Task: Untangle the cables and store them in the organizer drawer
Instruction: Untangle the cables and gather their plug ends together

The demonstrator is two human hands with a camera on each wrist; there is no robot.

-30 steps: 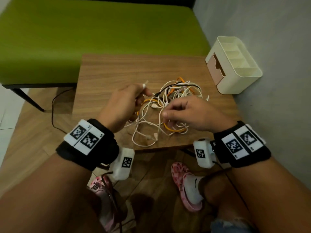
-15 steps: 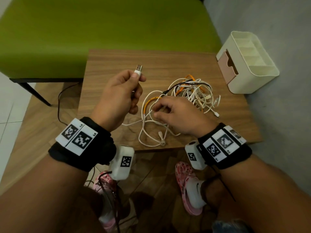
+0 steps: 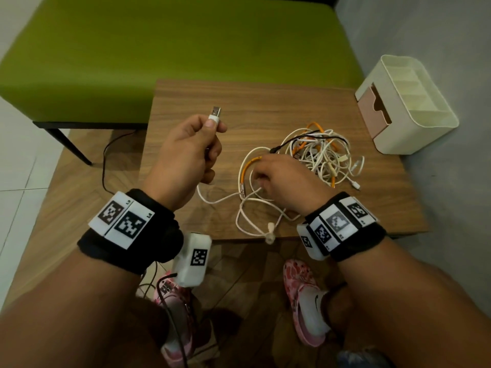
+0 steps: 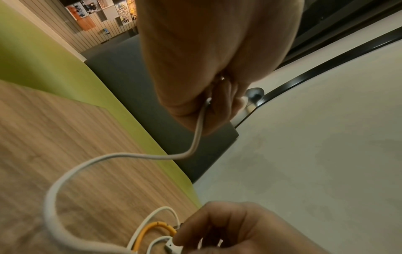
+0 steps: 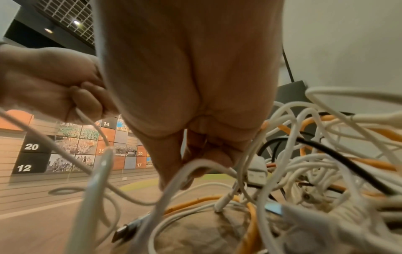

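The left hand [image 3: 186, 155] was raised above the surface [image 3: 265, 102], fingers curled around a white cable [image 3: 220, 199] and thumb and forefinger pinching its USB plug [image 3: 215, 114], which pointed up and away from the person. The right hand [image 3: 281, 179] rested low on the surface, fingers curled into the near edge of the cable tangle [image 3: 318, 152] and pinching a white strand; an orange cable [image 3: 245, 168] arched just left of its knuckles.

The head view alone showed the plug and the whole tangle: white, orange and black cables heaped right of centre on the surface, with loose white loops trailing to the near edge. The left wrist view showed the white cable [image 4: 121, 157] leaving the closed left hand [image 4: 208, 68] and curving down to the right hand [image 4: 239, 228]. The right wrist view showed the right hand's fingertips [image 5: 172, 171] closed on a white strand [image 5: 191, 170], with connectors and a black cable [image 5: 348, 158] crowded behind; the left hand [image 5: 54, 82] appeared at the left of that frame.

The organizer [image 3: 406, 104], cream with a pink drawer [image 3: 372, 112], stood beyond the tangle at the far right corner, its drawer apparently closed and well apart from the cables. The surface was wood-grained. Beyond the tangle lay a green bench [image 3: 172, 49]; right of it, a grey wall [image 3: 451, 181].
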